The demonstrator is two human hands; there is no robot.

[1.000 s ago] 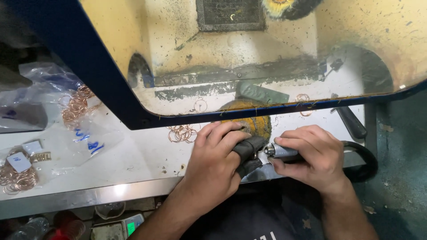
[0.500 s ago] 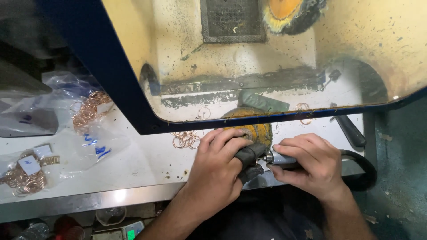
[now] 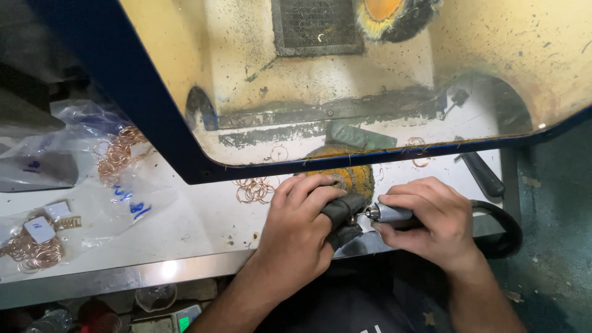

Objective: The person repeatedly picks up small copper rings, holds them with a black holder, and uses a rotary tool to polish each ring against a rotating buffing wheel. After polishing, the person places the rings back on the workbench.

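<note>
My left hand (image 3: 300,225) is closed around a small piece wrapped in dark cloth (image 3: 343,213) at the front edge of the white bench (image 3: 185,228). My right hand (image 3: 431,222) grips a silver rotary handpiece (image 3: 387,213) whose tip touches that piece. A black hose (image 3: 502,225) runs from the handpiece off to the right. A yellow buffing wheel (image 3: 351,176) lies just behind my fingers.
A loose pile of copper rings (image 3: 254,190) lies left of my left hand. Plastic bags with more rings (image 3: 117,154) and tagged rings (image 3: 34,246) sit at the left. A blue-framed dusty shield (image 3: 154,117) stands over the bench, and a black-handled tool (image 3: 484,174) rests at the right.
The view has shifted slightly down and right. Both hands stay in the same grip, with the handpiece tip against the wrapped piece.
</note>
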